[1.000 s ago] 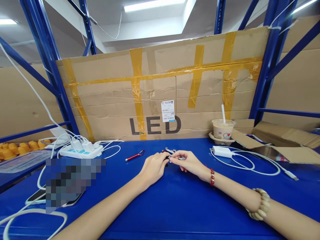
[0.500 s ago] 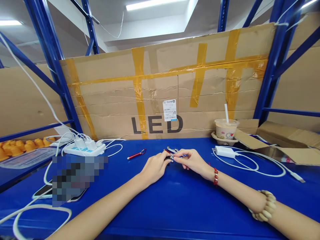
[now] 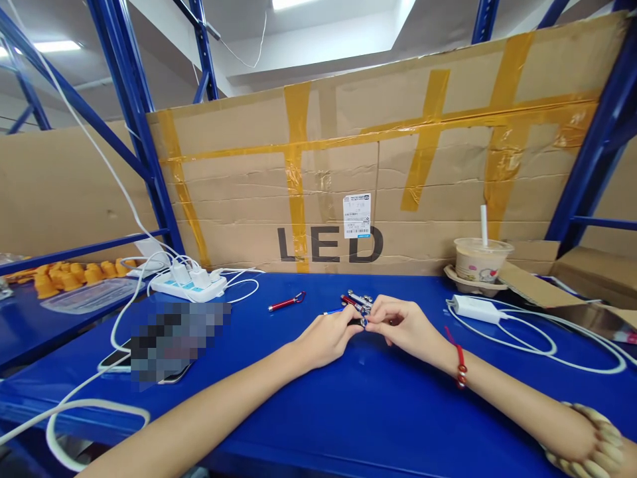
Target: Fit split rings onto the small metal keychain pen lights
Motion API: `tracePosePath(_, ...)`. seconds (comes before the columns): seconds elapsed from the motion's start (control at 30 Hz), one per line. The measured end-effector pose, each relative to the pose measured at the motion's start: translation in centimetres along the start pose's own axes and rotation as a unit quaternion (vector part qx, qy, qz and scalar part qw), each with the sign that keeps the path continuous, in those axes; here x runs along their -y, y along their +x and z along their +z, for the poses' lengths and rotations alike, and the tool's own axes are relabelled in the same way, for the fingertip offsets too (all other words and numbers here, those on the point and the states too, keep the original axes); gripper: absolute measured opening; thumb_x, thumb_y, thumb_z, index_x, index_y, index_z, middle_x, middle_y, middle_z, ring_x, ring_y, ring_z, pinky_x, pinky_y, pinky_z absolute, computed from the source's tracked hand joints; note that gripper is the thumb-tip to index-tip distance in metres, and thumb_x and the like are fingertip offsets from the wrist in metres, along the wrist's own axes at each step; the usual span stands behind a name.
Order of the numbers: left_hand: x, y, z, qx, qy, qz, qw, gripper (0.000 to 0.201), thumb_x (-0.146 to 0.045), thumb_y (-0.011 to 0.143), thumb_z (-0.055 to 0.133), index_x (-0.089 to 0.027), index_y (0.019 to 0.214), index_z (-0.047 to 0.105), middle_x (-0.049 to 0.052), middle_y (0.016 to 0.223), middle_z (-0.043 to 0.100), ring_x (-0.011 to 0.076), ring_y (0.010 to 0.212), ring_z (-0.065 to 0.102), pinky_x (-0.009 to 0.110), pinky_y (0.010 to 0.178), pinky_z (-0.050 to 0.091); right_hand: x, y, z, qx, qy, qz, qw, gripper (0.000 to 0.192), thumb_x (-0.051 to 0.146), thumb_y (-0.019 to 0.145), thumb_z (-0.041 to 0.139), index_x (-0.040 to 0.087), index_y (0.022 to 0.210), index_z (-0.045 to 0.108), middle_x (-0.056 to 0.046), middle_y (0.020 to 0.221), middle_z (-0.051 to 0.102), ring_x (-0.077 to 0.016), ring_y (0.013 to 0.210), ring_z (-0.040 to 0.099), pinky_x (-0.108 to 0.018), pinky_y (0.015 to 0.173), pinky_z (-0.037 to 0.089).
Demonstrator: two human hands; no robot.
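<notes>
My left hand (image 3: pixel 327 337) is closed on a small dark cylinder with a shiny silver end (image 3: pixel 364 322), which looks like a keychain penlight. My right hand (image 3: pixel 405 325) is pinched at that silver end, its fingertips meeting those of the left; what they grip is too small to make out fully. Just beyond the fingers lies a small pile of red and silver penlights (image 3: pixel 355 303), partly hidden. A blue slim one (image 3: pixel 333 311) shows behind my left hand. Off to the left, a red penlight with a clip (image 3: pixel 283 305) lies alone on the blue table (image 3: pixel 318 411).
On the left are a white power strip (image 3: pixel 189 287) with plugs and cables, a blurred-out patch (image 3: pixel 174 342) over phones, and orange caps (image 3: pixel 64 277). At right stand a drink cup (image 3: pixel 482 260), a white charger (image 3: pixel 475 309) and an open carton (image 3: pixel 587 295). Cardboard (image 3: pixel 239 199) walls the back.
The view has turned slightly left, so things appear farther right. My right fingers are more curled at the silver end. The blue penlight now shows behind my left hand.
</notes>
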State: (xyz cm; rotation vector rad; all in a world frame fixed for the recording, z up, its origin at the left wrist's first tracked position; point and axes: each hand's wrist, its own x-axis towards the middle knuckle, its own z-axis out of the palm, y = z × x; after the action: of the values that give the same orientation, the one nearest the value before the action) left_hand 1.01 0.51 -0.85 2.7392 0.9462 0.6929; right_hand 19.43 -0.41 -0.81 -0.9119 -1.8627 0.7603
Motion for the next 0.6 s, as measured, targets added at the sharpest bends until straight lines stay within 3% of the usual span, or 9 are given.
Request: tracePosePath(0.6,0.23,0.25,0.07,-0.039,0.038,0.028,0.998,0.015,-0.025,0.090,0.036,-0.019,0.099,0.047,0.004,0.098,0.061,0.0158,0.087,0.059,0.026,0.075,0.045,-0.08,0.04,0.47,-0.014,-0.025,0.068,0.997,0.037,0.049,0.064,0.062,0.015,0.058,0.049,0.000,0.063,0.050,-0.0062,0.040,0.043,-0.022,0.040,0.034)
